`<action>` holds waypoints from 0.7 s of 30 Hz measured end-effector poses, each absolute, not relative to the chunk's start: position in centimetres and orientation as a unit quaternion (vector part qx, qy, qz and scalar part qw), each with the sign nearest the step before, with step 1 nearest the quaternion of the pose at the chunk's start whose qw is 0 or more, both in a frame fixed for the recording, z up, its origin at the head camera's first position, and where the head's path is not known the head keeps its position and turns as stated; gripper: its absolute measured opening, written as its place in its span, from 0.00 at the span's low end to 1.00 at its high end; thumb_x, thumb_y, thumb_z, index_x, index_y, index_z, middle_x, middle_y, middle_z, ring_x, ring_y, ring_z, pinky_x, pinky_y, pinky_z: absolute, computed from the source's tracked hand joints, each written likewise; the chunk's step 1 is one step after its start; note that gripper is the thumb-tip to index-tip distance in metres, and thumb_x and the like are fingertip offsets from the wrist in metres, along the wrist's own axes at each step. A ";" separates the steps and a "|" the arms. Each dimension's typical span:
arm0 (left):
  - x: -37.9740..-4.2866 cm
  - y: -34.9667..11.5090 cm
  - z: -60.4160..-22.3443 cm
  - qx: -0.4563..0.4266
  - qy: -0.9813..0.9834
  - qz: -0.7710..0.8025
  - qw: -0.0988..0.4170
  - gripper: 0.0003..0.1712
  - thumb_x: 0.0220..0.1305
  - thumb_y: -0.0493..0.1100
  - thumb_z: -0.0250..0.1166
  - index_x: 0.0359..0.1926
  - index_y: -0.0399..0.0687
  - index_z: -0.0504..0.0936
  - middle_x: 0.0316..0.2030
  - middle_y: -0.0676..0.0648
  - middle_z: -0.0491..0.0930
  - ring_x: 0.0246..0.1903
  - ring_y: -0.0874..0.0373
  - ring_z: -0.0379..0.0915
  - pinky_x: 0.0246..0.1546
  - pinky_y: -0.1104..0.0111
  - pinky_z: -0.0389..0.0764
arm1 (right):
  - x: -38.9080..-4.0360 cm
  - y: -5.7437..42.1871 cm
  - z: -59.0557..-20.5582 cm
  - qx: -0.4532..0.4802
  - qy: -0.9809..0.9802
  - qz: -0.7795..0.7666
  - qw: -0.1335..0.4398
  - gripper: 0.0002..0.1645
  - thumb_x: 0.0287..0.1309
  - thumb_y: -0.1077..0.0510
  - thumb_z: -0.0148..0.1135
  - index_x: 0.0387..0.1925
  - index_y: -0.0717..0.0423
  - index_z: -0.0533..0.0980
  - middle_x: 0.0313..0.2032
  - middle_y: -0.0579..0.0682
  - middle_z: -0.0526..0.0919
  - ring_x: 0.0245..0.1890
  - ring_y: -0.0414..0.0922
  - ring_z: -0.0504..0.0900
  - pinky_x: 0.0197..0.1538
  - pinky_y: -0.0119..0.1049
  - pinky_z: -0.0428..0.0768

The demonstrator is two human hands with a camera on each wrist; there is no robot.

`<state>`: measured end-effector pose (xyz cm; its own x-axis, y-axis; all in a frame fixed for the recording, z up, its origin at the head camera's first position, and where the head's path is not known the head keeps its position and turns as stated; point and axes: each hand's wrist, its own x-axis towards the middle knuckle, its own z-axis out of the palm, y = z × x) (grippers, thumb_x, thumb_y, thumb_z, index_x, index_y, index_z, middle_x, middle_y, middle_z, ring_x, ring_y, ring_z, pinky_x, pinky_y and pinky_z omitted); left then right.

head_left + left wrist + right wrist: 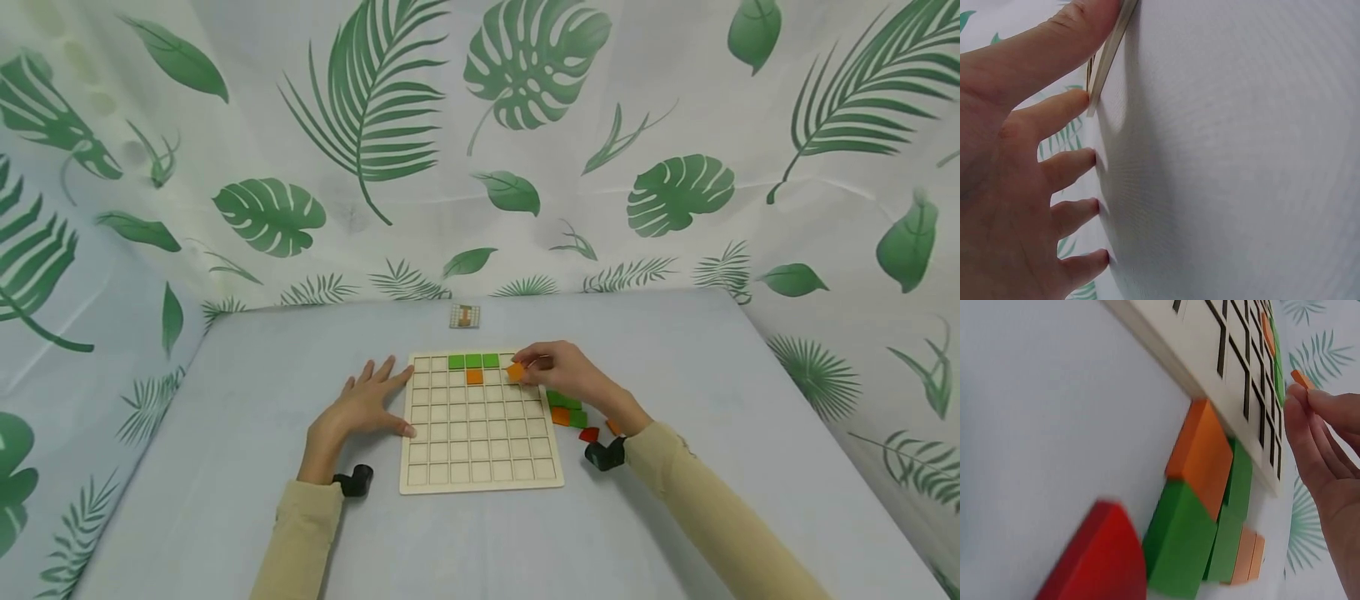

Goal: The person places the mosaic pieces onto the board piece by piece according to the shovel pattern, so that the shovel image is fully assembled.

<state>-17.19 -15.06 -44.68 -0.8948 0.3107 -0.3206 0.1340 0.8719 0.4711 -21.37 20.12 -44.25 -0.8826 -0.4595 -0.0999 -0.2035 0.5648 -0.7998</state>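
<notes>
A pale wooden grid board (480, 429) lies flat on the table. Three green square tiles (473, 361) sit side by side in its far row, with one orange tile (475, 377) in the row below the middle one. My right hand (570, 372) pinches another orange tile (515, 372) between thumb and fingers, above the board's far right part; the right wrist view shows this tile (1302, 379) tilted at the fingertips. With fingers spread, my left hand (362, 410) rests at the board's left edge, its thumb and index finger touching the board (1109, 62).
Loose green pieces (1179, 544), an orange piece (1204, 456) and a red curved-edged piece (1100, 562) lie by the board's right side, under the right forearm. A small patterned card (465, 316) lies beyond the board. Leaf-printed cloth (420, 225) stands behind the table.
</notes>
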 end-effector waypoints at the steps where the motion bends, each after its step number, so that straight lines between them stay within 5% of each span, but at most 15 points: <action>1: -17.2 -15.1 -44.7 0.117 0.947 0.224 0.198 0.63 0.51 0.58 0.80 0.81 0.49 0.56 0.81 0.34 0.42 0.79 0.28 0.30 0.76 0.32 0.38 | -21.4 19.9 -44.3 -0.189 0.869 -0.430 0.155 0.17 0.67 0.64 0.65 0.56 0.61 0.82 0.53 0.58 0.87 0.47 0.48 0.87 0.52 0.42 0.85; 11: -17.2 -15.0 -44.7 0.120 0.946 0.225 0.200 0.63 0.51 0.58 0.80 0.81 0.50 0.56 0.82 0.34 0.41 0.79 0.28 0.29 0.76 0.32 0.38 | -21.3 18.7 -44.4 -0.182 0.869 -0.431 0.164 0.17 0.67 0.64 0.65 0.56 0.61 0.83 0.56 0.60 0.85 0.50 0.51 0.88 0.51 0.40 0.87; 21: -17.1 -15.0 -44.6 0.121 0.945 0.232 0.199 0.63 0.51 0.57 0.80 0.81 0.49 0.56 0.81 0.34 0.41 0.79 0.28 0.29 0.76 0.32 0.37 | -21.3 17.7 -44.2 -0.207 0.874 -0.412 0.152 0.18 0.63 0.61 0.70 0.54 0.62 0.84 0.48 0.56 0.89 0.46 0.47 0.87 0.53 0.42 0.86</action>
